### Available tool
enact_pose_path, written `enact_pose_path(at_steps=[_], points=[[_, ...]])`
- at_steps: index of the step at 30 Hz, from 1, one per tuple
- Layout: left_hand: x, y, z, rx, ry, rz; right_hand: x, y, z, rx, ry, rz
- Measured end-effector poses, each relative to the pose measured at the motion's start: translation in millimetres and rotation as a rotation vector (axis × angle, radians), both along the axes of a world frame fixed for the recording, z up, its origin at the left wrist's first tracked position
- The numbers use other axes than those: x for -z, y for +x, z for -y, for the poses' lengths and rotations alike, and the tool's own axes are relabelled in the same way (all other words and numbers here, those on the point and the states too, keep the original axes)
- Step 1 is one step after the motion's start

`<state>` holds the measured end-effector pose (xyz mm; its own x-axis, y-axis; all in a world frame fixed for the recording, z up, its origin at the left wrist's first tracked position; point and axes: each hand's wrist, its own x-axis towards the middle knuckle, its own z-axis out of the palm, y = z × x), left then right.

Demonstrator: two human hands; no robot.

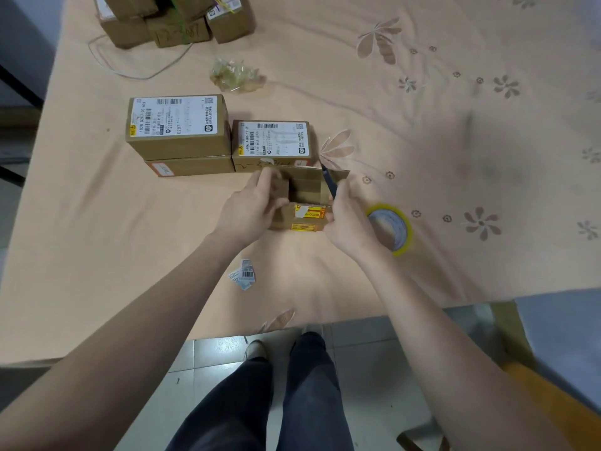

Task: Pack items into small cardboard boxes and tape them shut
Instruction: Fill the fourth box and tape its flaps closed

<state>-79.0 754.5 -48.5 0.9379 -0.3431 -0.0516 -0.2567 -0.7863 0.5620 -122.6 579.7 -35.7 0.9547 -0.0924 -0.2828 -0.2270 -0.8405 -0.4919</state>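
A small open cardboard box [304,219] with a yellow and red sticker on its near side sits on the cloth-covered table, its flaps up. My left hand [252,206] grips its left end, fingers curled over the left flap. My right hand [346,219] grips the right end, and a dark blue slim object [329,182] sticks up between this hand and the right flap. What lies inside the box is hidden. A roll of clear tape with a yellow core [393,227] lies just right of my right hand.
Three labelled sealed boxes stand behind the open one: a stack of two [177,131] and a single one [273,141]. More boxes [169,21] are piled at the far edge, with a thin cord and crumpled clear film [235,74]. Torn barcode labels [244,275] lie near the front edge.
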Motion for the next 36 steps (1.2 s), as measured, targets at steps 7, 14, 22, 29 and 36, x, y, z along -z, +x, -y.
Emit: enact_pose_path(at_steps=[7, 14, 22, 29, 36], points=[[11, 11, 1, -0.073, 0.275, 0.207, 2, -7, 2, 0.190, -0.245, 0.211], [17, 2, 3, -0.013, 0.308, 0.326, 2, 0, -9, 0.062, -0.171, 0.288], [19, -1, 4, 0.150, 0.303, 0.227, 3, -5, -17, -0.043, -0.155, 0.108], [32, -25, 9, 0.450, 0.533, 0.107, 14, -7, -13, -0.099, -0.085, -0.013], [34, -25, 13, 0.407, 0.547, 0.051, 18, -6, -15, -0.096, -0.030, -0.090]])
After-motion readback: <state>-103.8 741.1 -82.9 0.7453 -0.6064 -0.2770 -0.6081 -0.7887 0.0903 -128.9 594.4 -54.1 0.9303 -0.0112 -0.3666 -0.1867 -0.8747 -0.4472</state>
